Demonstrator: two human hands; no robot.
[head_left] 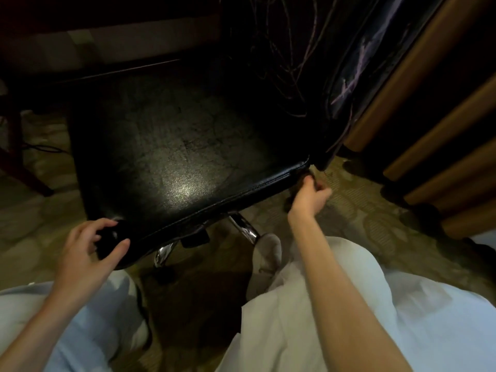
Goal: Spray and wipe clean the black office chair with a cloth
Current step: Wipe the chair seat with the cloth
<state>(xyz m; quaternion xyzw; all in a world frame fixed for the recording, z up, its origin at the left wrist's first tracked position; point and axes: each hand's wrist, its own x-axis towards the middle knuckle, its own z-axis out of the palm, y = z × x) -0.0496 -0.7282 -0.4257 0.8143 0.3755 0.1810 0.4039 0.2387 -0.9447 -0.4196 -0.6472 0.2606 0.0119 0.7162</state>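
A: Black leather, cracked and grainy. That's the chair (182, 146) seat filling the middle of your view, stitched seam along the near edge, one glossy highlight near the front. Backrest (357, 63) stands to the right, peeling badly, pale scuffs and loose threads hanging off it.

B: Hands?

A: Your left hand (86, 253) is on the seat's near-left corner, fingers (91, 229) curled over the top, thumb pressed on the rounded edge. Gripping the chair. Your right hand (308, 196) reaches to the near-right corner where seat meets backrest, arm stretched forward, fingers closed around something dark under the edge. Can't tell what it is; too dim and blurred.

B: Underneath?

A: Chrome base legs (244, 226) show below the front edge, shiny, with a dark lever just beside them.

B: Room?

A: Patterned carpet (362, 210), olive-tan. Wooden furniture with rounded ribs (434, 162) on the right, just beside the backrest. Dark wooden frame (24, 170) at far left, a cable on the floor near it. You're crouched in light trousers (335, 304), knees either side of the base. Lighting is low.
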